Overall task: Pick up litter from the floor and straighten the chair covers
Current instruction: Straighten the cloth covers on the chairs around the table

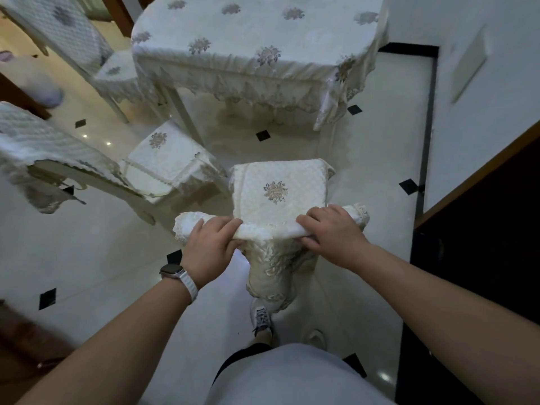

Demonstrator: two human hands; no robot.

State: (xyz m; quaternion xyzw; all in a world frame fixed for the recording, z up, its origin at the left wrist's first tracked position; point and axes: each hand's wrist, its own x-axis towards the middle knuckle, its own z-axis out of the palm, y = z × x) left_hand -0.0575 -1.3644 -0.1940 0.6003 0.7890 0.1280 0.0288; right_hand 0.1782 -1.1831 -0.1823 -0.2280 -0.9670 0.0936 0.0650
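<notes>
Viewpoint: the single head camera is sitting above the person's own torso (292, 378), which is filling the bottom centre of the frame.
Facing: it is looking forward and steeply down onto the chair cover (274, 197) at centre and the tiled floor (102, 258) around it.
Nearness: the left hand (209, 244) and right hand (330, 232) are lying close under the lens (within arm's reach); the table (248, 39) is standing farther off along the top edge.
Lens: the wide angle is bending the wall (496, 135) at the right edge.
Overlap: only this one view is recording.

Both arms extended forward; left hand (211, 247) and right hand (333, 235), fingers curled, gripped the chair cover (270, 232).
</notes>
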